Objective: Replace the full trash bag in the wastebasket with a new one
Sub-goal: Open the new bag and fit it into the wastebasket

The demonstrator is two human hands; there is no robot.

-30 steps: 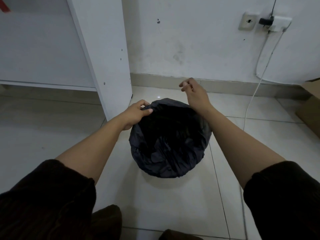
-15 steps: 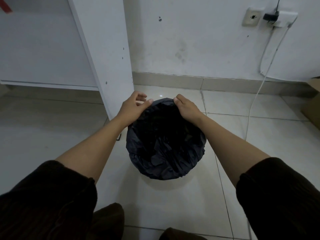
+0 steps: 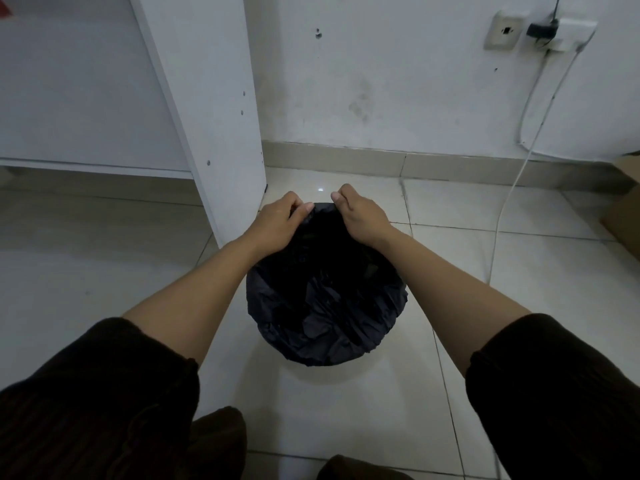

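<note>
Black trash bag [image 3: 325, 306] draped over wastebasket at floor centre. Far rim, twelve o'clock, pinched by left hand [image 3: 277, 223] and right hand [image 3: 360, 220], fingers curled on the film. Thin, soft, crinkly, probably slippery; best gathered by rim, lifted slowly against tearing.

Views: I have one, head-worn.
Facing: forward and down, toward floor [image 3: 346, 410] and wall [image 3: 381, 81].
Range: close, arm's reach.
</note>
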